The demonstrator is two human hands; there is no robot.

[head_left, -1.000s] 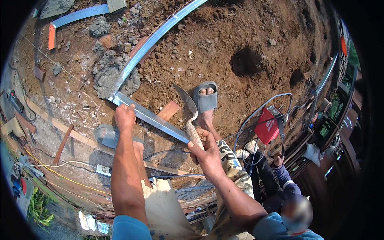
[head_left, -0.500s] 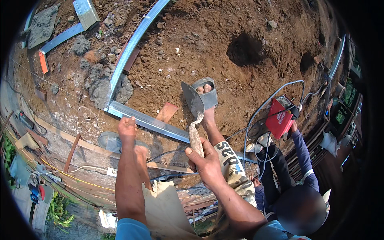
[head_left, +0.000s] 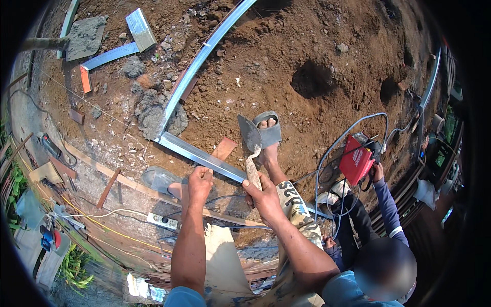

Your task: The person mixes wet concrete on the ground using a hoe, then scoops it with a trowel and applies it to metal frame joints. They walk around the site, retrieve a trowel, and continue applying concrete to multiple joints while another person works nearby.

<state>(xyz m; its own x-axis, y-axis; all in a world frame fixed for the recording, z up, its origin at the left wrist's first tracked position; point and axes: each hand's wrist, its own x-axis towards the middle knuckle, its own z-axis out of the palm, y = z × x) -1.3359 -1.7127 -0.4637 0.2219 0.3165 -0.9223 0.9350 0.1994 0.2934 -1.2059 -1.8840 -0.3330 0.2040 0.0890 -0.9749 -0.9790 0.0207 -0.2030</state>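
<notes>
My right hand (head_left: 264, 198) is closed round the worn handle of a trowel (head_left: 249, 134). Its grey blade points away from me, in front of my sandalled right foot (head_left: 271, 129). Closer to the left, my left hand (head_left: 200, 183) has its fingers curled in, and whatever may be inside them is hidden. It is by the near edge of a silvery metal beam (head_left: 202, 159), whether touching I cannot tell. That beam meets a longer metal beam (head_left: 190, 77) at a corner, beside a lump of wet grey mortar (head_left: 151, 113).
At right, a co-worker's hand (head_left: 377, 173) is at a red machine (head_left: 356, 159) with looping cables. Two holes, one here (head_left: 313, 79), open in the brown soil. A shovel blade (head_left: 87, 38) lies upper left near an orange-ended angle piece (head_left: 86, 79). A power strip (head_left: 162, 221) sits lower left.
The view has shifted, so the ground things at left appear further right. My left hand has come back from the beam's corner, closer to my right hand, which still holds the trowel.
</notes>
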